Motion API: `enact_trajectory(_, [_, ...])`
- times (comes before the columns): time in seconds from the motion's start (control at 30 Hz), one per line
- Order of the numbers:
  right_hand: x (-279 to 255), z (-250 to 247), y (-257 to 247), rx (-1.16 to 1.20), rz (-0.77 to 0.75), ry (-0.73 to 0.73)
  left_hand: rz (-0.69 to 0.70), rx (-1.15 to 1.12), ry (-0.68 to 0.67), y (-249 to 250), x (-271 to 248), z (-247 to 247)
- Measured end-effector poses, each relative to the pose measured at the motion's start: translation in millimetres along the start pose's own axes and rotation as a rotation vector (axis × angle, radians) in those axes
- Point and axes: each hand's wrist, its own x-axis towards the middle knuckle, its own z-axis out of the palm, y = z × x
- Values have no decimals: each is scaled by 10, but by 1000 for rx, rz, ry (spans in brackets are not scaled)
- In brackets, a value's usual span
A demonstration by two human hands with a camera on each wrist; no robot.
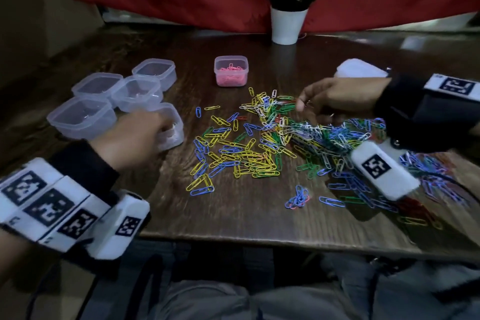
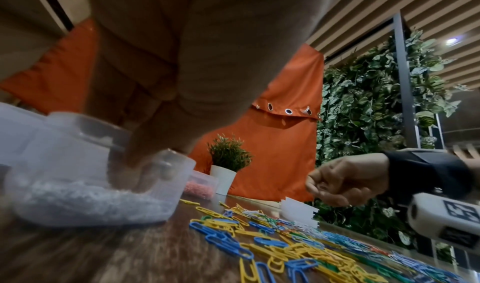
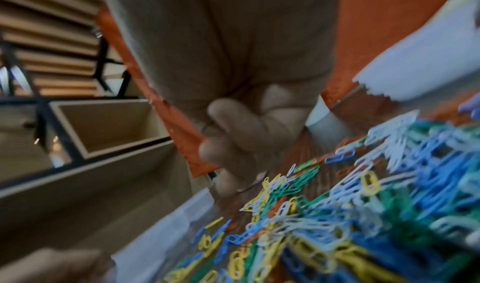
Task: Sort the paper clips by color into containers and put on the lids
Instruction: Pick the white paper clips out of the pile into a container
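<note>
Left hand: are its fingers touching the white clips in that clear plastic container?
Touching. The left wrist view shows the fingers reaching into the container, tips on the white clips.

The head view is dim and muted, with a faint sheen on the tabletop [image 1: 233, 215] beyond the fingers [image 1: 301, 104] and wide-angle bending at its edges. Both wrist views are brighter but smeared: the paper clips [image 3: 337, 236] below the right fingers blur, and a ceiling lamp [image 2: 451, 41] glows high to the right of the left fingers.
</note>
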Motion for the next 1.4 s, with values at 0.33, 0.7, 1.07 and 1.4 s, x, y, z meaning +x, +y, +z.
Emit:
enact_trajectory(0.33, [-95,-8,100,-744,-61,173,150,160,1,620,191,-8])
enact_trajectory(0.7, [410,148,26,-752,-94,13,212,38,-166,1200,1138,327])
enact_trajectory(1.07, [204,-86,364,166,-36,-179,189,-316,-241,993,1170,246])
enact_trajectory(1.4, [-69,127,269,734,-24,-161,-155,-1364,-414,1229,728,226])
